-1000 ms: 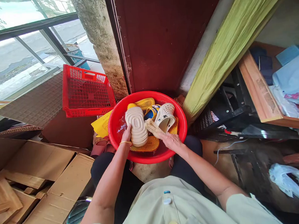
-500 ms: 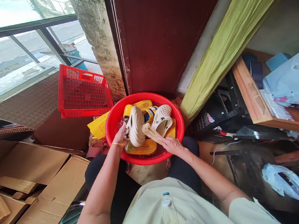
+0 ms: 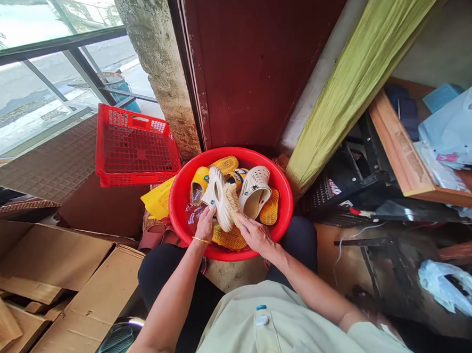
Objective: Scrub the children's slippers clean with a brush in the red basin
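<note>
My left hand [image 3: 205, 224] grips a cream clog [image 3: 220, 201] by its edge, tilted on its side over a red basin [image 3: 175, 215]. A scrub brush [image 3: 232, 202] is in my right hand [image 3: 259, 236], its bristles against the clog's sole. A second cream clog [image 3: 255, 188], with holes in its upper, rests in the basin to the right. Yellow footwear lies around them: a yellow clog [image 3: 199, 183] at the left, a yellow sole [image 3: 231, 238] at the front and another yellow sole [image 3: 270, 206] at the right. Some water shows at the basin's left side.
A red plastic crate [image 3: 138, 177] stands left of the basin, near a yellow sheet [image 3: 157, 197]. Cardboard boxes [image 3: 95, 302] fill the lower left. Behind are a dark red door [image 3: 261, 63] and a yellow-green curtain [image 3: 346, 84]. A wooden drawer [image 3: 406, 155] juts in at the right.
The held clog has turned so its sole faces the brush more. My right hand and the brush have shifted left, against the sole. The yellow clog at the left shows more.
</note>
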Demonstrator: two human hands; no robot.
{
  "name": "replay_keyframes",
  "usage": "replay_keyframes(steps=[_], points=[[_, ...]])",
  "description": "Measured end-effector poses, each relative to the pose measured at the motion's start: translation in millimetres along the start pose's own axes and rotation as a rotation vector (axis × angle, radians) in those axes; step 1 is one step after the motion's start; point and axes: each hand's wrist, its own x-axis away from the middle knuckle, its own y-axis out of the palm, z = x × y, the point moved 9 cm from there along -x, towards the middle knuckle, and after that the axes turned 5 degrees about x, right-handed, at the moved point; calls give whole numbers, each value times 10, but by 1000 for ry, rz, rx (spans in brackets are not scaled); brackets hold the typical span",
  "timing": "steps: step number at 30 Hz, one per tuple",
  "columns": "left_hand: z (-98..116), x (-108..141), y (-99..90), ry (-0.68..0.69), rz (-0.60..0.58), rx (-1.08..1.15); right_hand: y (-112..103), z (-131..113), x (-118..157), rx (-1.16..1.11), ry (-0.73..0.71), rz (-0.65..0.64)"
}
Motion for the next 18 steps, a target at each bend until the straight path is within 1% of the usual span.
replay_keyframes(steps=[2, 3, 4, 6, 9, 11, 13, 15, 18], points=[[19, -66, -56, -5, 67, 73, -6, 15, 133, 147, -73, -100], [15, -94, -84, -32, 104, 123, -13, 22, 205, 208, -122, -144], [9, -118, -106, -64, 138, 175, -28, 27, 267, 256, -171, -175], [9, -150, -113, -121, 174, 268, -71, 19, 324, 318, -244, -192], [80, -171, -50, -140, 135, 330, -86, -64, 213, 351, -293, -163], [133, -162, -14, -149, 95, 335, -65, -116, 61, 358, -288, -124], [181, -144, -25, -160, 87, 318, -40, -110, -66, 359, -284, -98], [250, -137, -69, -153, 99, 299, -24, -7, -117, 358, -289, -102], [420, -169, -132, -67, 112, 290, -53, 316, -82, 376, -219, -131]])
